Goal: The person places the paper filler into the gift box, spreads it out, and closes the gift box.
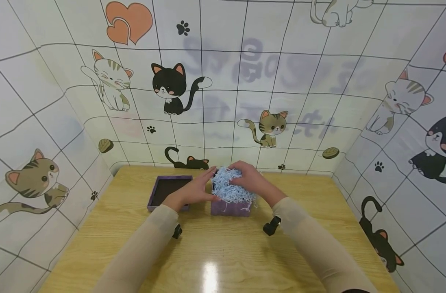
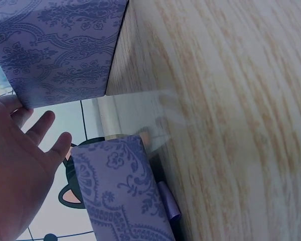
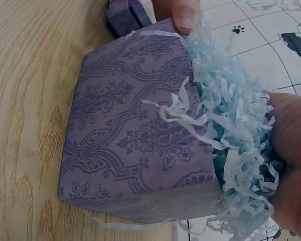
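Observation:
A purple box with a damask pattern stands on the table, heaped above its rim with pale blue shredded paper. My left hand spans the box's left side. Its thumb touches the front corner near the rim and its other fingers reach toward the back corner, spread and fairly straight. Over the top from the right, my right hand grips the shredded paper, with strands between thumb and fingers. In the right wrist view, loose strands hang down the box; the right fingertips are hidden by paper.
A shallow purple lid lies left of the box, dark inside face up. In the left wrist view, a purple ribbon tab shows beside the lid. A cat-printed curtain wall rises behind the wooden table.

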A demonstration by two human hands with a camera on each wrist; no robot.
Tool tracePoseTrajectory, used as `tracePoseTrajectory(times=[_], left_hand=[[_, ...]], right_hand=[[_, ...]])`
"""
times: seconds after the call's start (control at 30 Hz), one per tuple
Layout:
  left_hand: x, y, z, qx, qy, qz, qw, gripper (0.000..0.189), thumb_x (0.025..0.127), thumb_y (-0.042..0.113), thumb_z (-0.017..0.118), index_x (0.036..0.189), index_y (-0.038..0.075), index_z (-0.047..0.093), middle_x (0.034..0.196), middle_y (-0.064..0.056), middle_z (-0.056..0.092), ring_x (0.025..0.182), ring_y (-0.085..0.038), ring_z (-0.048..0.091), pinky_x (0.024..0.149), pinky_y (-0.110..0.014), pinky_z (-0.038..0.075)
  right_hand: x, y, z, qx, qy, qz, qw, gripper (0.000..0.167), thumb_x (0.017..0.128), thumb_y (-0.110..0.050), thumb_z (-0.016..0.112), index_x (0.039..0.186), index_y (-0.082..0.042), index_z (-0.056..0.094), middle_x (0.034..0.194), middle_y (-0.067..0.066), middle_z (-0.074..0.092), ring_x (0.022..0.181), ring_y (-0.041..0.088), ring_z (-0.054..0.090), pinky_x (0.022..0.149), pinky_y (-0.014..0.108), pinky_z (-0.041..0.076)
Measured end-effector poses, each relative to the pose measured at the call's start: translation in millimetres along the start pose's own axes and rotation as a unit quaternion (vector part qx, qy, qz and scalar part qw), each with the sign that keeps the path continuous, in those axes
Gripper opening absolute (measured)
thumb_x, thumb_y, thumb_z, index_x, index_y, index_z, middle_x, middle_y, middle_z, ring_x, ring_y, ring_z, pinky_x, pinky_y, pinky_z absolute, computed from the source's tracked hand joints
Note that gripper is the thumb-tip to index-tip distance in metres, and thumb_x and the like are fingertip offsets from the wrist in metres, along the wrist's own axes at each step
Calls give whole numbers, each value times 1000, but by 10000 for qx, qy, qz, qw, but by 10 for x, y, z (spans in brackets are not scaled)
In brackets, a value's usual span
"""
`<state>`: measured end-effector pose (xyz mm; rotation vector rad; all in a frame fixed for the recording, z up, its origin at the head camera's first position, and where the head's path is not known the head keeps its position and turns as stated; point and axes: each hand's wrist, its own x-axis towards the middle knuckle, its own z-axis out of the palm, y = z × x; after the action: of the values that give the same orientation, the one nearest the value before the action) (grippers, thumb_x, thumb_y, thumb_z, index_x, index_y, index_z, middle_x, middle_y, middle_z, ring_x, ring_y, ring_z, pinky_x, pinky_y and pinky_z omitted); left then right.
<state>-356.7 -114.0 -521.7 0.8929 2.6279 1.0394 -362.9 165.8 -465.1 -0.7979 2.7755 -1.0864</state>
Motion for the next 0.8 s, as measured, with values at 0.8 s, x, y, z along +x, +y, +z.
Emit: tracePoseTrajectory(times=[0.8], left_hand=[[1,-18,-7,26,-29,-54,10000,127,90,71,83,181,24,8,186,6,2,170,-35,11,128,-72,24]], right_hand=[[-89,-284,-53,-271,-211,-735,9967,56,101,-33,86,147,-6,69,145,11,68,139,34,57,118,57,46]])
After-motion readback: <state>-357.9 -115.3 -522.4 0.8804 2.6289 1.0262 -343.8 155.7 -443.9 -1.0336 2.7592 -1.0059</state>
